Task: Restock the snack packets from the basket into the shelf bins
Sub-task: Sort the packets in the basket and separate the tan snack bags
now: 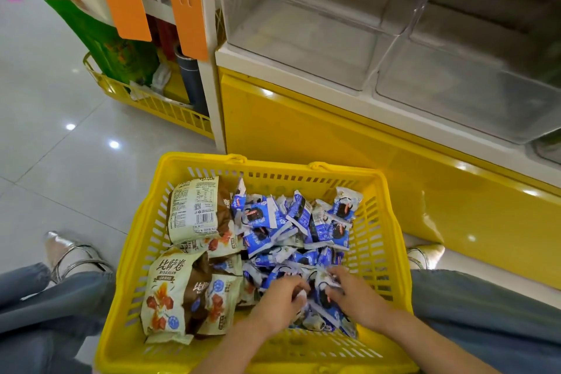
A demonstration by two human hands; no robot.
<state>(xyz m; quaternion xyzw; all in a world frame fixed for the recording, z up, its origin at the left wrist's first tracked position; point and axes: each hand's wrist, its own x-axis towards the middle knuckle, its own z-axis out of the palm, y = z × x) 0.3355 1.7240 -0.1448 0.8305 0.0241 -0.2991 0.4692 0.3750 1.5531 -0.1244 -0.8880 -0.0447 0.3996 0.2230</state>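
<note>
**Gathering of packets, head view.** The left hand and the right hand are shown close together at the near end of the basket. The fingers of each are curled down onto the small blue packets. How many packets are enclosed by either hand cannot be told.

The other blue packets are heaped loosely across the right half of the basket. The large cream-and-brown bags are stacked along its left side, touching the heap. The basket is set on the tiled floor, between the knees and just in front of the yellow base panel. Above it, two clear shelf bins appear to hold nothing, so the restocking is judged to be hardly begun.

The step in hand is taken to be the scooping of a handful. This is best done by the hands being drawn together beneath the loose packets, so that these are cupped rather than pinched singly. Glossy wrappers may be expected to slip out at the sides, so a modest load is advised. The large bags are better left undisturbed, and each kind kept to one bin.
</note>
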